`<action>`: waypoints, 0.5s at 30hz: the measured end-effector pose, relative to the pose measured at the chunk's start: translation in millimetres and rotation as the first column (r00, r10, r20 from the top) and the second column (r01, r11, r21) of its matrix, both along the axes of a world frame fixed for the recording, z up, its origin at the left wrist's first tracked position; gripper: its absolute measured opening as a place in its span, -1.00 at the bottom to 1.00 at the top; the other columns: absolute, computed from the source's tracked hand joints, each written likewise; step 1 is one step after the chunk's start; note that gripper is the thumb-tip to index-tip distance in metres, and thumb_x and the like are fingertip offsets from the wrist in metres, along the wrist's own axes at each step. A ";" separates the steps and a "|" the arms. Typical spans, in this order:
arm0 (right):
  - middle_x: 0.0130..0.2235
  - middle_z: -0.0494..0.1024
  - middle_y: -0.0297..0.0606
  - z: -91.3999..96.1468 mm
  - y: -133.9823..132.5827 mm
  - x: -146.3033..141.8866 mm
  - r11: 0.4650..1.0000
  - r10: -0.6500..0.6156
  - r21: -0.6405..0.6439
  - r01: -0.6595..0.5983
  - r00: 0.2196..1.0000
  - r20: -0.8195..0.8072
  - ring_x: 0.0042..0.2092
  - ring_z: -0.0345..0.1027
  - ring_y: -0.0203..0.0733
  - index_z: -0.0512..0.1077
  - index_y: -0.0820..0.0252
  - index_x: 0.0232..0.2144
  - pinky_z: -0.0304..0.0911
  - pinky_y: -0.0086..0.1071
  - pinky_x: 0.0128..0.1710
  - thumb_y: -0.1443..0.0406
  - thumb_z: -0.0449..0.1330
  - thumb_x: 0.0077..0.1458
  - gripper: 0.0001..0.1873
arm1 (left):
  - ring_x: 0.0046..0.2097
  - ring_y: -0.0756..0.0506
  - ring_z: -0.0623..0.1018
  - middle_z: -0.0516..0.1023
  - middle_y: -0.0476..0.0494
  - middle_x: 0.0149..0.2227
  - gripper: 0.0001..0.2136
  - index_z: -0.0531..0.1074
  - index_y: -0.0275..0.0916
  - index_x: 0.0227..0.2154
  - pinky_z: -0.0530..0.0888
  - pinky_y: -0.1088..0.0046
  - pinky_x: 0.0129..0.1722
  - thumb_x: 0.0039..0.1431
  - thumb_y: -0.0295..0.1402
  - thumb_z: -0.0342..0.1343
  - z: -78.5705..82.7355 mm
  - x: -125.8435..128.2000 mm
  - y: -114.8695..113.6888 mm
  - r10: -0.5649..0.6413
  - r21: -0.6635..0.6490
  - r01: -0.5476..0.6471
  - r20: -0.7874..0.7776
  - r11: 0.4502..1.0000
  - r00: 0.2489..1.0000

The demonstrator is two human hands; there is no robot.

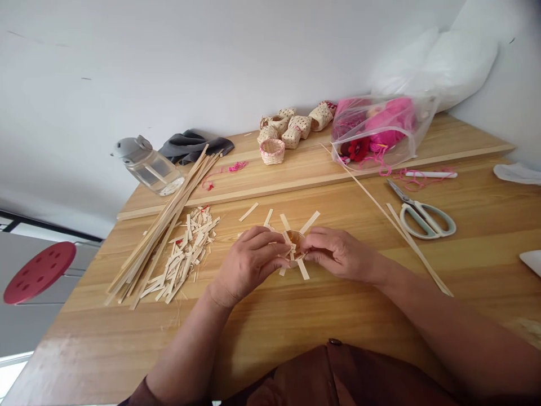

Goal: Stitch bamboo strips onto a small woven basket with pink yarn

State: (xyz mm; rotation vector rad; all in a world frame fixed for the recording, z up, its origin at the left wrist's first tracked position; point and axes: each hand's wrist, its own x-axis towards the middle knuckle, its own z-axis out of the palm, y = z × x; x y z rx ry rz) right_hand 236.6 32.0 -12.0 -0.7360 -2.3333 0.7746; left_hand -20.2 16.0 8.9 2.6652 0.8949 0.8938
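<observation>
A small round basket (297,241) of pale splints sits between my hands over the table, several flat strip ends standing out around its rim like spokes. My left hand (256,259) is closed on its left side, thumb and fingertips pinching the edge. From the right, my right hand (340,254) pinches the opposite edge between thumb and bent fingers. One strip end (310,222) points up and right, another (303,269) towards me. The fingers hide much of the basket's sides.
Left lie long splints (169,211) and a heap of offcuts (186,259), near a clear bottle (154,169). Finished little baskets (273,152) stand at the back beside a bag of pink yarn (380,132). Scissors (426,220) and a long strip (389,217) lie right.
</observation>
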 end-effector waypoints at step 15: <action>-0.33 0.51 -0.29 3.0 -8.8 -4.4 0.999 -0.030 -0.015 0.028 0.995 -0.097 -0.31 0.35 -0.29 0.53 0.17 -0.06 0.27 -0.40 -0.26 0.45 0.12 0.21 -0.70 | 0.01 -0.13 0.45 0.50 -0.17 0.00 -0.76 0.47 -0.20 -0.03 0.47 0.25 0.04 0.35 -0.52 -0.01 14.0 -0.5 -12.5 -0.004 -0.153 -0.028 -0.201 0.988 0.979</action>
